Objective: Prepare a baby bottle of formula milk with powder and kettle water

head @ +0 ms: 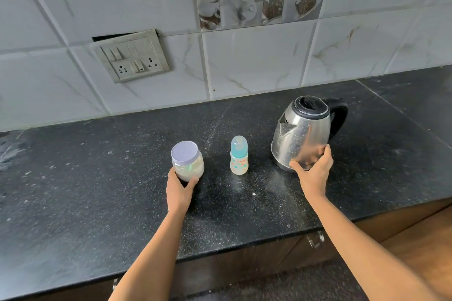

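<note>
Left hand gripping jar, upright bottle, kettle

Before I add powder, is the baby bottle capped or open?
Capped. The baby bottle stands upright on the countertop with its clear dome cap seated over the teal collar.

Baby bottle label txt illegible
</note>
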